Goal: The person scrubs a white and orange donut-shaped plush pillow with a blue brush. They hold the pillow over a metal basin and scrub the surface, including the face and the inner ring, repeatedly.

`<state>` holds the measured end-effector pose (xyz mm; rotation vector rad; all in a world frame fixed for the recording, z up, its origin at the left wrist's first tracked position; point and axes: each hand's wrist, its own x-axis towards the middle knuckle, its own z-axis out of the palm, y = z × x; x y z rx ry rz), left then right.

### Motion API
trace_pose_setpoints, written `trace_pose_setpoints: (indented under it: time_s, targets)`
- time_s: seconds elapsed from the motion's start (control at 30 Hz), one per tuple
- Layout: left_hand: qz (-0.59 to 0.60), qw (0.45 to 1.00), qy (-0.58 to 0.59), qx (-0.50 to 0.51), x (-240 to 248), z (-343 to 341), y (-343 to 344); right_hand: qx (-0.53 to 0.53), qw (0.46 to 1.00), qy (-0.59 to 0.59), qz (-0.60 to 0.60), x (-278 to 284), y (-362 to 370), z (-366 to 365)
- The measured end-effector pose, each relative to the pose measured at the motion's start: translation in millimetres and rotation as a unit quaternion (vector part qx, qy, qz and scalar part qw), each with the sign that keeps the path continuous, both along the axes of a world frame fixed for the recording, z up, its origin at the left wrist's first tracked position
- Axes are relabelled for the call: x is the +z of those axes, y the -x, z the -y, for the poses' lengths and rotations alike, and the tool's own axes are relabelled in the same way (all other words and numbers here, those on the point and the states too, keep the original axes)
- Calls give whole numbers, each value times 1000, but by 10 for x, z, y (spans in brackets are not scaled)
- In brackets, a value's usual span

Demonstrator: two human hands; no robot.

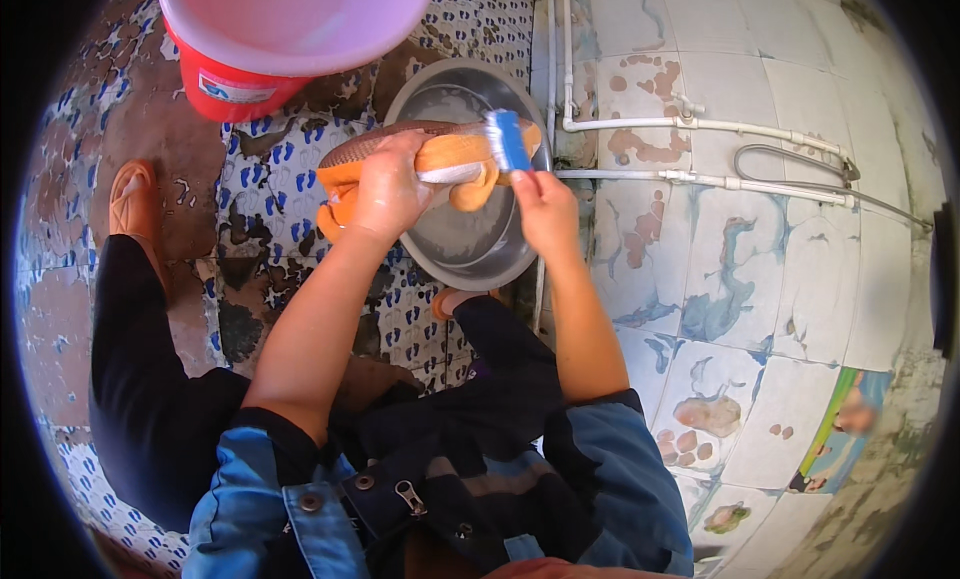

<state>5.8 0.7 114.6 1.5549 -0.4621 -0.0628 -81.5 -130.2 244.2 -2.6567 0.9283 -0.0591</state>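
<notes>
My left hand (393, 184) is closed around an orange shoe (450, 154) with a brown textured surface along its upper side and a white patch near the middle. The shoe is held tilted over a grey metal basin (427, 241), and an orange flap hangs from its lower side. In my right hand (548, 211) is a blue brush (510, 144) with pale bristles. Its head lies against the right end of the shoe. My left palm and fingers hide part of the shoe, and the shoe covers part of the basin.
A large red and pink tub (245, 94) stands at the back left. White pipes (640, 124) and a grey hose (765, 164) run along the tiled wall (740, 269) on the right. The floor (270, 189) is patterned and worn. My feet wear orange sandals (133, 197).
</notes>
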Motion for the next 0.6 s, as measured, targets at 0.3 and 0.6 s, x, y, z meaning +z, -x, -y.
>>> trace_pose_setpoints:
  time_s: [0.3, 0.6]
  targets:
    - [-8, 1000, -5, 3, -47, 11, 58, 62, 997, -40, 12, -119, 25, -303]
    - [-97, 995, -33, -8, 134, -120, -21, 70, 997, -16, -8, -219, 56, -618]
